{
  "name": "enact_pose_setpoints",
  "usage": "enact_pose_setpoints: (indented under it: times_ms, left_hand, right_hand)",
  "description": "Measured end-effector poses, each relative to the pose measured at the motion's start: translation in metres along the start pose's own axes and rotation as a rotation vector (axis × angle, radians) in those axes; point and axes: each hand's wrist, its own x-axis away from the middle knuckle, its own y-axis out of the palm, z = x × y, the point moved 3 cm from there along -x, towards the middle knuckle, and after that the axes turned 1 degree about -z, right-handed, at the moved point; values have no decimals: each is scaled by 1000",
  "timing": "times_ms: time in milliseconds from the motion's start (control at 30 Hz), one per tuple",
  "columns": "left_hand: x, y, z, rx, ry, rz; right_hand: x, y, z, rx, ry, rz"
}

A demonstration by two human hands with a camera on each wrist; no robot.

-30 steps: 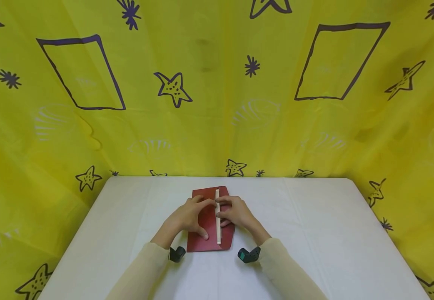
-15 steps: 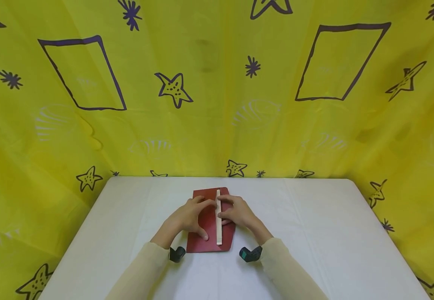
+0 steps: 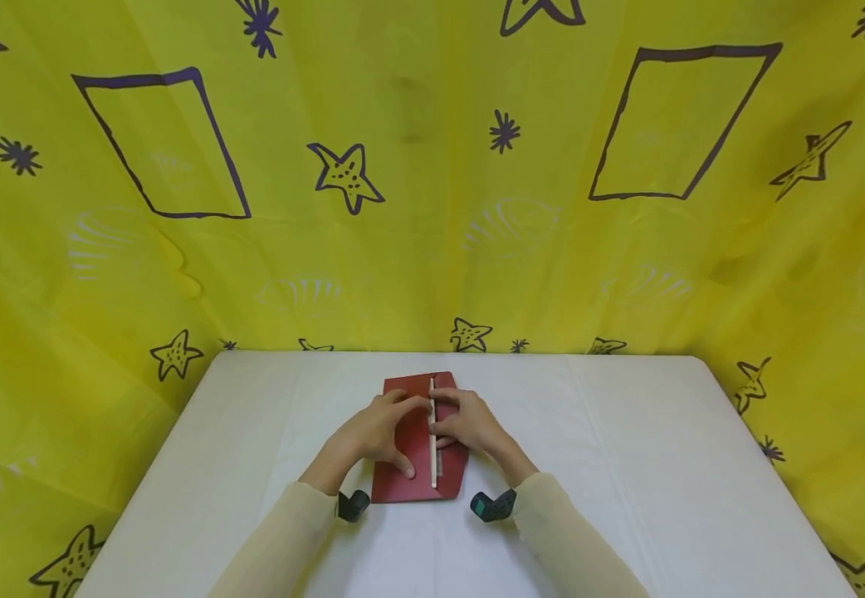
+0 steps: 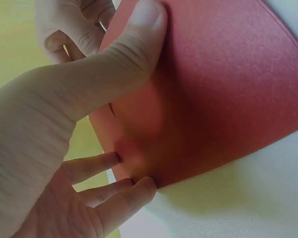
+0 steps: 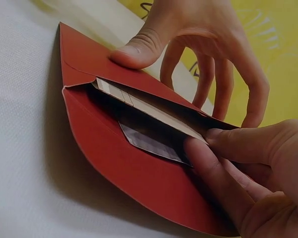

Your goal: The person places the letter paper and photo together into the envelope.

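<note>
A red paper envelope point(image 3: 421, 448) lies on the table with its flap point(image 5: 119, 158) folded out to the right. Standing in its mouth is a cream card-like piece point(image 3: 433, 461), most of it hidden inside. My left hand point(image 3: 374, 430) arches over the envelope and holds it, thumb pressing the face and fingertips at the far side. With the thumb and fingers of my right hand point(image 3: 475, 423), I pinch the cream piece at the opening. In the right wrist view a greyish sheet point(image 5: 151, 141) shows below the cream piece, against the flap.
A white cloth covers the table point(image 3: 589, 465). Behind it and along both sides hangs a yellow curtain point(image 3: 417, 274) with dark star drawings. Small dark cameras point(image 3: 494, 505) sit on both wrists.
The visible strip of the cream piece has become narrower and sits slightly farther left in the envelope's mouth. My right hand has shifted slightly left with it; my left hand stays put.
</note>
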Motion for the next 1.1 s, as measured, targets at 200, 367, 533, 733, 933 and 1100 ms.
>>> enact_pose_setpoints:
  times_ms: [200, 367, 533, 733, 933, 1100]
  left_hand:
    - [0, 0, 0, 13, -3, -1]
    - [1, 1, -1, 11, 1, 3]
    - [0, 2, -2, 9, 10, 8]
    - [0, 2, -2, 1, 25, 16]
    - [0, 2, -2, 1, 33, 24]
    - [0, 3, -2, -3, 31, 22]
  right_hand:
    - [-2, 1, 3, 8, -4, 1]
    - [-3, 2, 4, 2, -11, 1]
    - [-1, 2, 4, -1, -13, 8]
    - [-1, 2, 3, -62, -27, 6]
    - [-2, 3, 5, -52, -32, 12]
    - [-3, 4, 7, -53, -25, 16]
